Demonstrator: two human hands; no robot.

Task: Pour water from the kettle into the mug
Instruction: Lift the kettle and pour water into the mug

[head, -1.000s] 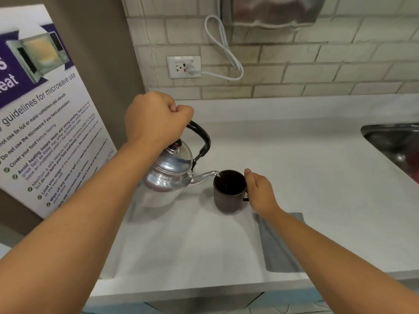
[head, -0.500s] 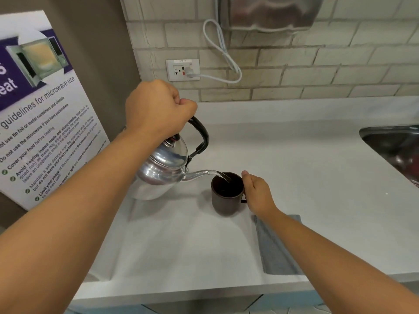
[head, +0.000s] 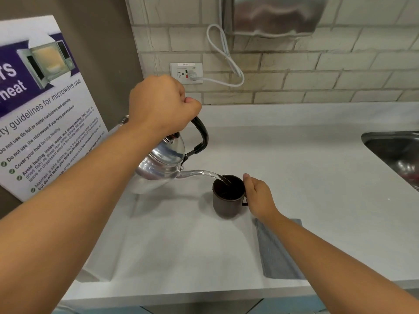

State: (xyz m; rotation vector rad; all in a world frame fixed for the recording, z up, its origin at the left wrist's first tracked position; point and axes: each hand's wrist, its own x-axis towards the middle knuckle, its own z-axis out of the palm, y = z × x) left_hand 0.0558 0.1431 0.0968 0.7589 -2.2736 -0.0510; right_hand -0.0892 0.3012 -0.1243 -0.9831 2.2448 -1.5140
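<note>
A shiny metal kettle [head: 162, 165] with a black handle hangs tilted above the white counter [head: 306, 177], its spout pointing right over a dark brown mug [head: 227, 200]. A thin stream of water runs from the spout tip into the mug. My left hand [head: 162, 106] is closed around the top of the kettle's handle. My right hand [head: 258, 196] grips the mug at its right side, where the handle is; the mug stands upright on the counter.
A grey folded cloth [head: 275, 250] lies under my right forearm. A steel sink [head: 399, 155] sits at the right edge. A microwave guideline poster [head: 43, 114] leans at left. A wall socket [head: 186, 73] with a white cord and a metal dispenser [head: 274, 15] are on the brick wall.
The kettle has been lifted and tipped further toward the mug, and water now runs from the spout. My right hand has stayed on the mug.
</note>
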